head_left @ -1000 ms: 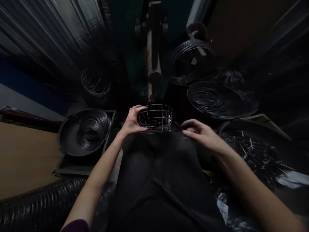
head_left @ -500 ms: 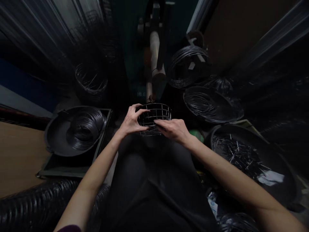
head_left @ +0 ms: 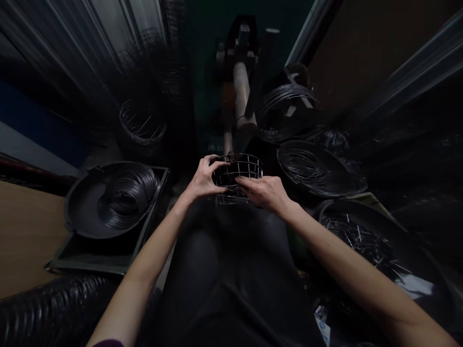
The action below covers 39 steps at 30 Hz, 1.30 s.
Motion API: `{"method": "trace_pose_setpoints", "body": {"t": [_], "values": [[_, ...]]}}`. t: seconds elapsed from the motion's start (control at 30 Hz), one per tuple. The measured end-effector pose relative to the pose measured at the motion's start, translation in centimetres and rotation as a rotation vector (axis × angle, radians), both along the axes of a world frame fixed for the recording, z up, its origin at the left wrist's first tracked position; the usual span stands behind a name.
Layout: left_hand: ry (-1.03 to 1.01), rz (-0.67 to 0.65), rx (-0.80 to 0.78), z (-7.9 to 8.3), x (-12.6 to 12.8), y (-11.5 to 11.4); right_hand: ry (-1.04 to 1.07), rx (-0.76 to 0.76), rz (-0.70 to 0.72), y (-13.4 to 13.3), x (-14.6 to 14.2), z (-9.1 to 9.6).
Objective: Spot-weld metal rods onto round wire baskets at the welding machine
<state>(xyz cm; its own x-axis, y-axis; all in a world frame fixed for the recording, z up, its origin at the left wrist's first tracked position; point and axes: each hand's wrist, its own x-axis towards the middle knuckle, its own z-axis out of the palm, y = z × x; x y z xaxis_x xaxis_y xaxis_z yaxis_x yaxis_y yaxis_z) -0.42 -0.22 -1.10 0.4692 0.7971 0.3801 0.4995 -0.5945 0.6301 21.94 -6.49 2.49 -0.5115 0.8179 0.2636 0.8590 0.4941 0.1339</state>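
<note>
A small round wire basket (head_left: 241,167) rests on my dark-clothed knees in the middle of the view. My left hand (head_left: 203,181) curls round its left side, fingers hooked over the rim. My right hand (head_left: 263,192) presses on the basket's near right wall, fingers closed on the wires. Just beyond the basket stands a machine with a pale cylindrical arm (head_left: 243,99).
A dark pan holding a coil of wire (head_left: 126,193) sits in a tray (head_left: 104,260) at left. More wire coils (head_left: 314,166) lie at right, and a pan of short wire pieces (head_left: 365,241) is lower right. A wooden surface (head_left: 21,236) is far left.
My right hand came in from the right and took hold of the basket, and has stayed there for the last half second. My left hand kept its grip.
</note>
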Motion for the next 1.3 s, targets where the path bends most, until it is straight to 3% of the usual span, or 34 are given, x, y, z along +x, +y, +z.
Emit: {"method": "trace_pose_setpoints", "body": {"t": [0.37,0.57,0.83,1.13,1.2,1.3], "values": [[-0.037,-0.011,-0.030,-0.2,-0.8,1.5,0.041,-0.109,-0.065,0.9,-0.9,0.8],[-0.050,0.011,-0.073,0.4,-0.6,1.9,0.233,-0.018,-0.212,0.0,0.1,0.1],[-0.038,0.009,-0.068,0.9,-0.5,4.5,0.369,-0.041,-0.315,2.1,0.1,-0.1],[-0.051,0.051,-0.105,1.6,-0.1,7.4,0.685,-0.092,-0.458,5.5,0.3,-0.2],[-0.069,0.034,-0.092,1.2,-0.4,7.5,0.751,-0.120,-0.458,4.5,1.2,-0.1],[-0.167,-0.004,-0.113,-0.9,-1.8,6.7,0.872,-0.238,-0.432,0.4,3.5,-0.1]]}}
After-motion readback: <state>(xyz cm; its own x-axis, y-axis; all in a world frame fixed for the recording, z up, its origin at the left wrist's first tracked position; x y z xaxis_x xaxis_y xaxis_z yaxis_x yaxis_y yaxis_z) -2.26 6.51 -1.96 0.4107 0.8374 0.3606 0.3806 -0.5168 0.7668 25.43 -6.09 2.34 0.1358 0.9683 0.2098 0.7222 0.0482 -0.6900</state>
